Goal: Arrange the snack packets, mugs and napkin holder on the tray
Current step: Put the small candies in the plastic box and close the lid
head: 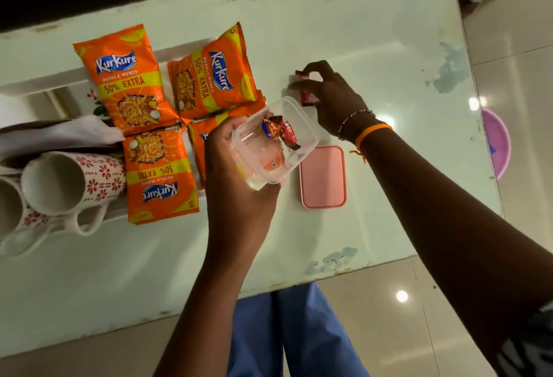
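snack packets (140, 101), four orange ones, lie flat on the white tray (36, 83) beside two tipped mugs (68, 182) and the napkin holder (45, 137). left hand (239, 185) grips a clear tub (275, 143) holding wrapped sweets; right hand (329, 92) pinches a red wrapper (302, 75) just above the table (374, 47), near a pink lid (323, 176).

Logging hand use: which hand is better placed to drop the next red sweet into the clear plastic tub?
Right hand: it pinches small red wrapped sweets on the table, beside the clear plastic tub that the left hand holds.
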The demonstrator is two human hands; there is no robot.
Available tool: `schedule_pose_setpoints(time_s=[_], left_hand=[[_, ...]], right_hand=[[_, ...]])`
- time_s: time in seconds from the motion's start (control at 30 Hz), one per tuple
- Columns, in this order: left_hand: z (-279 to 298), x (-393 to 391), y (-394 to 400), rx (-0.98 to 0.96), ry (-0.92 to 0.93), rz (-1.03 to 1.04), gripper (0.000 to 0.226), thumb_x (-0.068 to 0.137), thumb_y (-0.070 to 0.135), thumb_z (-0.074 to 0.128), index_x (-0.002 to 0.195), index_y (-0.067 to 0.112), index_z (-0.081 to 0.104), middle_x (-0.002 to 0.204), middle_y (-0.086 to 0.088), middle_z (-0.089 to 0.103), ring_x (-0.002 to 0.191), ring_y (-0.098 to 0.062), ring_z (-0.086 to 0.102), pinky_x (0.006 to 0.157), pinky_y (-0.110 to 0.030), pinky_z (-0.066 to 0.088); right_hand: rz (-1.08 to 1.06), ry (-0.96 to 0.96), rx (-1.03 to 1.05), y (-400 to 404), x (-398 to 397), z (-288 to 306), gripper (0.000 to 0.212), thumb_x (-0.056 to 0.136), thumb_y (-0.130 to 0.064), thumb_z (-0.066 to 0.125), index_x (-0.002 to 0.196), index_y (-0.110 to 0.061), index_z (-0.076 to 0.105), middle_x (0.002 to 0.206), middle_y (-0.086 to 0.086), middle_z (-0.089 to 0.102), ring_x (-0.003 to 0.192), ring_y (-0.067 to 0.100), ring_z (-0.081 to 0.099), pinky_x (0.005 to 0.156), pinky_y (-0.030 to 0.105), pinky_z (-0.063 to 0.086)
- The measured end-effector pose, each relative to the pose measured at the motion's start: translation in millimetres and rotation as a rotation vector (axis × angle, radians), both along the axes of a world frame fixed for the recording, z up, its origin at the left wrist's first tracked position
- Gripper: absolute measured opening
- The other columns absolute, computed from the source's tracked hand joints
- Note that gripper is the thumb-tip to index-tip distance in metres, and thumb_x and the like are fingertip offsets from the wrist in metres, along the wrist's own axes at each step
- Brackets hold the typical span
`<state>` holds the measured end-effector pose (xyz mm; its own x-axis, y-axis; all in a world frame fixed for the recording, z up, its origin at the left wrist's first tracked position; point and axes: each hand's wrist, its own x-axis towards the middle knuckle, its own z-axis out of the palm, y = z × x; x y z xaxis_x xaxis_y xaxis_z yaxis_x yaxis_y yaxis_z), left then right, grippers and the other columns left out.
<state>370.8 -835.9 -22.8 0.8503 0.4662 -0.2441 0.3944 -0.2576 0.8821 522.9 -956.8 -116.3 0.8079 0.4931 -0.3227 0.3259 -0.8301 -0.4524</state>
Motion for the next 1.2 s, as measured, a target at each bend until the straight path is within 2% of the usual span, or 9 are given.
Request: schedule_pose_setpoints(time_s=[0.17,0.3,0.5,0.63,0.77,0.87,0.97,1.07,1.2], left_hand=[[-1.6,-7.8,1.9,-0.014,-0.008,-0.007,0.075,0.061,0.003,0.082,0.120,0.024,0.040,0.127,0.002,0.050,0.118,-0.009,0.050,0.090,-0.015,0.049],[-2.9,-13.2,1.9,-0.019,0.003,-0.025,0.077,0.061,0.001,0.081,0.118,0.028,0.038,0.126,0.002,0.049,0.115,-0.007,0.049,0.084,-0.005,0.046],[-3.5,-20.6,2.0,-0.012,0.035,-0.062,0.076,0.062,0.009,0.082,0.125,0.019,0.041,0.129,0.001,0.050,0.115,-0.004,0.047,0.083,-0.004,0.045],[-1.0,-27.2,3.6,-0.007,0.042,-0.081,0.076,0.063,0.011,0.082,0.126,0.020,0.040,0.128,0.004,0.050,0.113,0.001,0.046,0.083,-0.002,0.043],[-2.0,-36.5,9.9,-0.034,0.042,-0.061,0.078,0.061,0.004,0.082,0.123,0.024,0.040,0.132,0.000,0.048,0.120,-0.009,0.048,0.085,-0.003,0.043],[-3.9,-41.5,15.3,-0.076,0.042,-0.020,0.080,0.061,0.002,0.081,0.121,0.031,0.037,0.127,0.009,0.047,0.119,-0.005,0.048,0.085,-0.003,0.041],[-6.4,-44.1,20.1,-0.127,0.038,0.017,0.082,0.061,0.003,0.081,0.128,0.020,0.035,0.125,0.012,0.047,0.120,-0.004,0.049,0.089,-0.009,0.043],[-7.5,-43.7,23.0,-0.156,0.032,0.022,0.086,0.062,0.003,0.081,0.131,0.017,0.031,0.134,0.004,0.046,0.123,-0.005,0.048,0.098,-0.021,0.046],[-6.5,-39.5,24.2,-0.196,0.047,0.021,0.082,0.063,0.003,0.080,0.129,0.019,0.032,0.136,0.001,0.046,0.121,-0.004,0.049,0.096,-0.021,0.048]], right_hand=[[-0.234,-0.083,0.089,-19.9,-31.1,-6.0,0.023,0.080,0.003,0.059,0.101,-0.006,0.060,0.115,0.018,0.049,0.086,0.030,0.058,0.066,0.021,0.043],[-0.539,-0.017,0.340,-36.1,-58.2,21.4,0.023,0.073,0.008,0.064,0.094,-0.001,0.061,0.098,0.008,0.046,0.079,0.024,0.059,0.078,0.033,0.054],[-0.345,0.019,0.556,-17.9,-106.3,85.1,0.026,0.077,0.001,0.065,0.099,-0.011,0.059,0.109,0.010,0.056,0.088,0.015,0.057,0.078,0.011,0.045],[-0.142,0.032,0.463,-6.5,-118.9,95.2,0.036,0.080,0.006,0.054,0.111,-0.012,0.059,0.116,0.007,0.062,0.097,0.020,0.055,0.083,0.027,0.043],[-0.562,-0.004,0.559,-12.7,-118.5,82.2,0.040,0.075,0.014,0.038,0.100,-0.009,0.058,0.095,-0.003,0.063,0.086,0.021,0.062,0.074,0.031,0.048],[-0.717,0.048,0.316,-23.9,-116.5,50.7,0.033,0.081,0.002,0.051,0.113,-0.007,0.051,0.103,0.007,0.062,0.096,0.031,0.058,0.084,0.037,0.046],[-0.616,0.217,-0.009,-18.5,-119.8,19.6,0.060,0.081,-0.028,0.063,0.133,-0.018,0.036,0.127,0.016,0.044,0.115,0.037,0.043,0.096,0.043,0.037],[-0.542,0.125,-0.178,-2.8,-126.0,4.2,0.072,0.073,-0.050,0.063,0.135,-0.032,0.032,0.134,0.014,0.034,0.114,0.038,0.038,0.087,0.049,0.046],[-0.616,0.054,-0.144,0.0,-122.8,-0.2,0.066,0.065,-0.046,0.067,0.124,-0.028,0.043,0.133,0.013,0.035,0.111,0.039,0.039,0.077,0.047,0.051]])
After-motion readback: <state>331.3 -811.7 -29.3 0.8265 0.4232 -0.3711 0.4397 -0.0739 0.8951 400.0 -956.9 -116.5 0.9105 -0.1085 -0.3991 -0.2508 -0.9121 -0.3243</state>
